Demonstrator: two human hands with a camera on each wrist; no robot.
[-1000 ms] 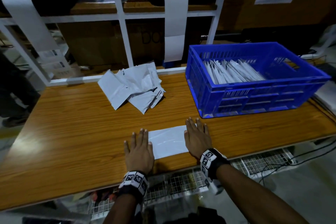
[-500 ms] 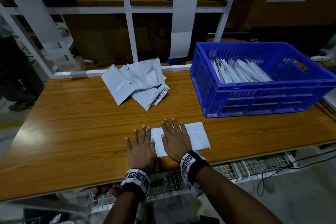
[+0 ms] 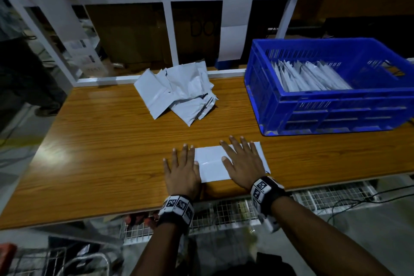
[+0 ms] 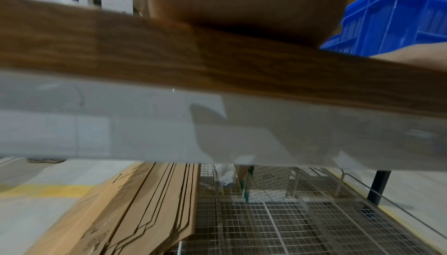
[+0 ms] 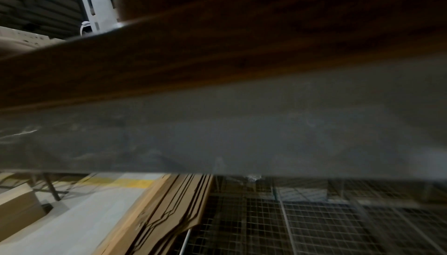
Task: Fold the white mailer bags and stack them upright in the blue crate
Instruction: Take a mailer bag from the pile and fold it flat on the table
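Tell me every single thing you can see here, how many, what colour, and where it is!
Flat mailer bag: one, white, near table edge, under both hands.
Loose mailer pile: one heap, count unclear, white-grey, far middle of table.
Filed bags: many, white, leaning in a row inside the crate.
Crate: one, blue, right side of table.
Table: one, brown wood.
Rack frame: white posts, behind table.
Hanging sheets: several, white, on the frame.
Wire shelf: one, pale, below table.
Flat cartons: a stack, brown, under the table.
Left hand: flat on the bag's left end.
Right hand: flat on the bag's right part.
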